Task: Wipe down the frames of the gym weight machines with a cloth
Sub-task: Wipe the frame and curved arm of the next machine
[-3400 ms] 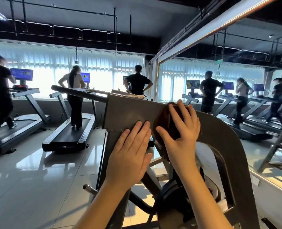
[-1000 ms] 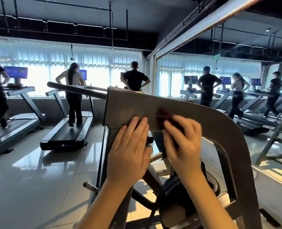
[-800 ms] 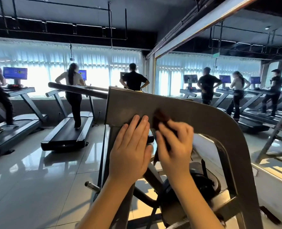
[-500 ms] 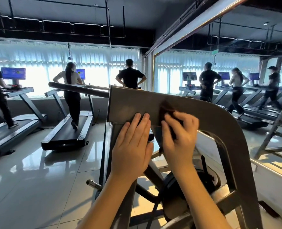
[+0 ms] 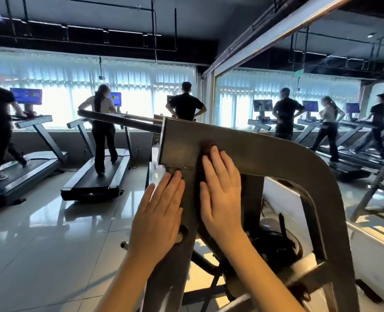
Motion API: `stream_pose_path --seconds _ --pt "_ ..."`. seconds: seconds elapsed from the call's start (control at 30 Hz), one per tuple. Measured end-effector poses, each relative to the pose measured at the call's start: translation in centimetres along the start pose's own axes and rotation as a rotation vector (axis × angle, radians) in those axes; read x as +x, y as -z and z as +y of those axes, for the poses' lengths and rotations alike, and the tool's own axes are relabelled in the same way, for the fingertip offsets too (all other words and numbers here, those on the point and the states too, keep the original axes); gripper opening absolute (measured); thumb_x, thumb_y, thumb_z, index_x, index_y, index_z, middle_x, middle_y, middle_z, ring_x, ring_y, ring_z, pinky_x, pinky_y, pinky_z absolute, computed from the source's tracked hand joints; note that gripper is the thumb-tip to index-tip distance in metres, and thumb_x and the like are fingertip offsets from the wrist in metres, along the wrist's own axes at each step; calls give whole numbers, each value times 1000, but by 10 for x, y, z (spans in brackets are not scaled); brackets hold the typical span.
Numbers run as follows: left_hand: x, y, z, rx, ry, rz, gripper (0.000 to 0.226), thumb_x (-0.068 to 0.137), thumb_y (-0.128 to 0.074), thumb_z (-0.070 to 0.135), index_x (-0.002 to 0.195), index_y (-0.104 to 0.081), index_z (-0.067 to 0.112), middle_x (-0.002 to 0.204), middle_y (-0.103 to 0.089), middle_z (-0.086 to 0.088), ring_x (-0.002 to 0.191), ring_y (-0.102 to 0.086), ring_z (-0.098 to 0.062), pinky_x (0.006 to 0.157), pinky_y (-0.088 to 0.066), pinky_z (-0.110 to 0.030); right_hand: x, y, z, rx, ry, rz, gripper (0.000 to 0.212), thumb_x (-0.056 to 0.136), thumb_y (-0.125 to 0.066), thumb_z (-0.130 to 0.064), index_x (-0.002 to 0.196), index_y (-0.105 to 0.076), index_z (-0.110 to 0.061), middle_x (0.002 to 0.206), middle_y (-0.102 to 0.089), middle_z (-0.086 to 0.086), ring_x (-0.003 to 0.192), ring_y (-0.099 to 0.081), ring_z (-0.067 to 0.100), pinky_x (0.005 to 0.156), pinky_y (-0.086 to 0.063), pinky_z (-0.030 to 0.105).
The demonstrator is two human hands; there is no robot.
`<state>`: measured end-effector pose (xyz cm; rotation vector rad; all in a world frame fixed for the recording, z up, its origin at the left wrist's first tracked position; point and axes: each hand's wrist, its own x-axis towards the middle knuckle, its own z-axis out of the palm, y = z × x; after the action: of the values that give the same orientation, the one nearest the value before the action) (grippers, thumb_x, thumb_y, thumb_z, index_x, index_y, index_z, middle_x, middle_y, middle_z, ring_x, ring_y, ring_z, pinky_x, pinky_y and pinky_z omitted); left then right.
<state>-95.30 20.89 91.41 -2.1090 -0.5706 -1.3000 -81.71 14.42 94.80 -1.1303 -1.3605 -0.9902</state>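
A grey steel weight machine frame [image 5: 265, 152] crosses the middle of the view and curves down at the right. My right hand [image 5: 220, 194] lies flat with straight fingers on a dark brown cloth [image 5: 205, 146], pressing it against the frame near the upright post. Only the cloth's top edge shows above my fingertips. My left hand [image 5: 159, 217] rests flat on the upright post [image 5: 188, 199], fingers straight and together, just left of the right hand.
A dark bar [image 5: 119, 120] sticks out left from the frame's top. Black weight plates [image 5: 274, 246] hang behind the post. Three people use treadmills [image 5: 96, 176] along the windows. A wall mirror [image 5: 321, 104] is at the right. The tiled floor [image 5: 40, 244] is glossy.
Both hands have slid lower on the frame. The right hand went from curled fingers over the cloth on the crossbeam to flat fingers, with the cloth now over the post junction.
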Motion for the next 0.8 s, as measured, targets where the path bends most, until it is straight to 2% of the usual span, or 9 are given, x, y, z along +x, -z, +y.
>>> stream_pose_path --seconds 0.1,0.13,0.2,0.27,0.37,0.43,0.53,0.7,0.8 --pt "-14 -1 -4 -31 45 -23 48 106 -12 30 147 -20 7 163 1 1 150 2 -14 122 0 -31 25 2 -3 35 -6 29 48 96 -41 -14 143 -34 -10 149 -39 7 144 -23 25 117 -22 46" --pt "-17 -1 -5 -36 56 -34 48 106 -12 30 146 -22 6 163 2 2 150 2 -14 122 -1 -31 40 1 -7 56 -39 60 50 95 -43 -11 143 -33 -9 148 -38 5 143 -23 27 117 -22 47" --pt "-21 -1 -6 -63 76 -40 48 106 -12 30 145 -26 5 162 -8 -2 150 1 -14 122 -2 -30 55 -5 -14 43 -80 109 47 94 -43 -11 141 -38 -6 147 -40 8 143 -23 29 118 -20 46" --pt "-24 1 -5 -126 92 -29 47 106 -14 28 146 -24 6 160 -15 -4 150 -2 -13 122 -5 -30 36 -14 -20 2 -60 82 44 96 -41 -14 139 -43 -3 148 -41 14 144 -22 30 120 -15 44" --pt "-33 4 -4 -242 115 -37 47 106 -14 29 150 -16 12 163 -3 7 149 -8 -11 122 -6 -31 -23 -19 -26 -4 39 -79 41 103 -35 -22 141 -39 -9 153 -31 7 148 -15 22 121 -10 41" --pt "-40 6 -4 -296 139 -72 48 106 -13 32 151 -16 16 162 -1 12 149 -8 -10 122 -4 -29 -40 -18 -26 -10 71 -124 40 104 -32 -26 141 -38 -12 152 -30 5 148 -14 20 121 -10 39" --pt "-49 10 -5 -338 160 -126 49 105 -12 36 150 -17 17 162 0 15 149 -8 -8 121 -2 -27 -22 -18 -27 -41 80 -99 39 101 -41 -20 139 -41 -11 149 -37 9 146 -18 25 121 -12 41" --pt "-64 8 -5 -405 199 -170 48 105 -12 38 150 -16 21 161 -3 18 148 -10 -6 121 -3 -29 -14 -29 -40 27 -85 30 41 95 -47 -12 136 -47 -8 149 -38 10 145 -23 30 118 -20 52" --pt "-75 8 -5 -433 205 -186 48 105 -14 37 151 -16 21 161 -3 18 148 -11 -5 121 -4 -30 -56 -31 -49 55 -84 -50 43 95 -45 -14 138 -45 -10 152 -34 4 147 -21 26 119 -18 48"
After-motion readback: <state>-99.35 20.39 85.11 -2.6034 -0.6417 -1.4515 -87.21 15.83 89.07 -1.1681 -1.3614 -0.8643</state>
